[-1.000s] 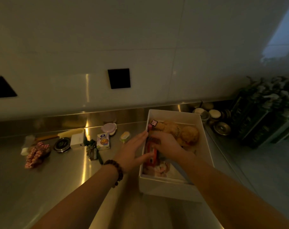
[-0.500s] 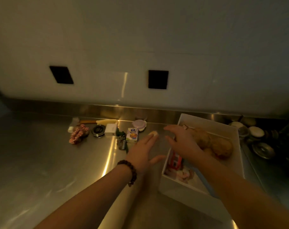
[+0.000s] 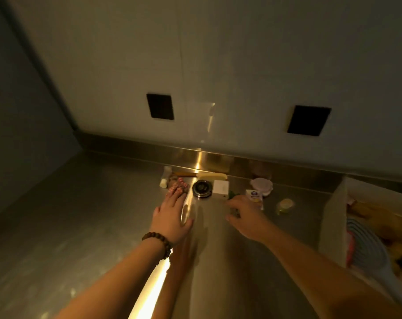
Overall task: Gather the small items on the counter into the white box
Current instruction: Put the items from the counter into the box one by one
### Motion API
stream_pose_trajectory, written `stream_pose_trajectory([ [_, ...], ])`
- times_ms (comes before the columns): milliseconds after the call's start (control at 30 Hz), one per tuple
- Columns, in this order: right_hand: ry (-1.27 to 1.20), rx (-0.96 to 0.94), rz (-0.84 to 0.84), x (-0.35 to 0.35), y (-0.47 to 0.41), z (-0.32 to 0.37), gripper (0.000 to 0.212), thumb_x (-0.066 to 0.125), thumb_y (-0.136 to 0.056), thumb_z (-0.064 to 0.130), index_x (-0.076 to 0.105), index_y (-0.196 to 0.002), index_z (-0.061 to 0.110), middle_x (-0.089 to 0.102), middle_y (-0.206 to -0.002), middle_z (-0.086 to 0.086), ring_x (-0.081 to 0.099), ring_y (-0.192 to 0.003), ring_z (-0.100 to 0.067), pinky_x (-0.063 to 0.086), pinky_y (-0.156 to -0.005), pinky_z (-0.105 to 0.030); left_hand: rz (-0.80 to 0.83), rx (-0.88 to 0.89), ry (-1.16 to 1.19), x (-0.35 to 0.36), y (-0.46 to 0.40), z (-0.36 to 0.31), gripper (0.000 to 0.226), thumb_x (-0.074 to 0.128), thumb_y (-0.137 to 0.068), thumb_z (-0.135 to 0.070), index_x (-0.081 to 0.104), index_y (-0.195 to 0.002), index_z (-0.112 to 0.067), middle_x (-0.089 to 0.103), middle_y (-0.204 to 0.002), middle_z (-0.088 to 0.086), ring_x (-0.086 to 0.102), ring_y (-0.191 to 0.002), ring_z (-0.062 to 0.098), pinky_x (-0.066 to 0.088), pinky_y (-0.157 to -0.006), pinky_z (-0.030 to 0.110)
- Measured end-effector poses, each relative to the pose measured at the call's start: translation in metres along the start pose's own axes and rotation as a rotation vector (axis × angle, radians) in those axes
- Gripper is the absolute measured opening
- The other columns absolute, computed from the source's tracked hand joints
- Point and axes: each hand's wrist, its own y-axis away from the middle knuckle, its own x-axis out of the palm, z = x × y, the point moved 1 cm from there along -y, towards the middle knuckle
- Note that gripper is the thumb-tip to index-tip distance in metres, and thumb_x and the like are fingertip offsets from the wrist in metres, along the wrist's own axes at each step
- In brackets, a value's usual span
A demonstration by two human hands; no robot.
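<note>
Left hand (image 3: 172,217) flat, fingers straight, tips at red cloth (image 3: 177,189) left of dial (image 3: 202,188), holding nothing. Right hand (image 3: 246,214) curls over green item; hold unclear. Carton (image 3: 254,195), yellow pot (image 3: 285,204) wait right of dial on surface (image 3: 80,226). Box (image 3: 333,217) far right, part filled.

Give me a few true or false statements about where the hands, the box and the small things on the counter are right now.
1. The left hand wears a bead bracelet. True.
2. The white box sits left of both hands. False: it is at the right edge.
3. The right hand is inside the box. False: it reaches over the counter near the small carton.
4. The round metal tin lies between the red patterned cloth and a white block. True.
</note>
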Motion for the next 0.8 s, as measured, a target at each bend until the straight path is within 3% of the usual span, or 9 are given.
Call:
stream_pose_trajectory([
  [167, 0.067, 0.113, -0.011, 0.054, -0.045, 0.031, 0.047, 0.059, -0.089, 0.023, 0.046, -0.134, 0.025, 0.034, -0.144, -0.005, 0.033, -0.133, -0.024, 0.03, -0.11, -0.036, 0.048, -0.009, 0.045, 0.0, -0.027, 0.072, 0.075, 0.055, -0.083, -0.049, 0.017, -0.145, -0.029, 0.017, -0.154, -0.003, 0.012, -0.141, 0.016, 0.013, -0.113, 0.043],
  [300, 0.169, 0.197, -0.04, 0.083, -0.079, 0.049, 0.055, 0.059, -0.089, 0.028, 0.038, -0.139, 0.026, 0.025, -0.15, -0.005, 0.026, -0.138, -0.029, 0.03, -0.111, -0.041, 0.09, -0.012, 0.058, 0.005, -0.05, 0.11, 0.079, 0.054, -0.081, -0.055, 0.017, -0.145, -0.029, 0.015, -0.154, -0.003, 0.01, -0.142, 0.017, 0.009, -0.113, 0.041],
  [467, 0.3, 0.169, -0.069, 0.098, -0.114, 0.055, 0.058, 0.057, -0.088, 0.031, 0.032, -0.141, 0.029, 0.021, -0.153, -0.004, 0.027, -0.137, -0.027, 0.029, -0.113, -0.044, 0.123, 0.004, 0.04, 0.014, -0.088, 0.127, 0.09, 0.056, -0.074, -0.063, 0.01, -0.144, -0.03, 0.011, -0.155, 0.001, 0.009, -0.142, 0.022, 0.011, -0.114, 0.046],
  [700, 0.461, 0.222, -0.03, 0.113, -0.155, 0.031, 0.075, 0.055, -0.088, 0.044, 0.014, -0.148, 0.029, 0.011, -0.157, -0.009, 0.016, -0.141, -0.032, 0.017, -0.115, -0.044, 0.244, 0.029, -0.035, 0.04, -0.131, 0.126, 0.105, 0.048, -0.07, -0.074, -0.008, -0.146, -0.028, -0.016, -0.155, 0.005, -0.013, -0.141, 0.03, 0.0, -0.114, 0.05],
  [800, 0.519, 0.168, -0.062, 0.118, -0.16, 0.03, 0.066, 0.051, -0.092, 0.042, 0.024, -0.147, 0.02, 0.024, -0.152, -0.021, 0.028, -0.137, -0.039, 0.023, -0.113, -0.048, 0.253, 0.041, -0.054, 0.046, -0.141, 0.13, 0.105, 0.048, -0.072, -0.071, -0.012, -0.146, -0.026, -0.021, -0.154, 0.008, -0.014, -0.141, 0.034, 0.001, -0.115, 0.05],
])
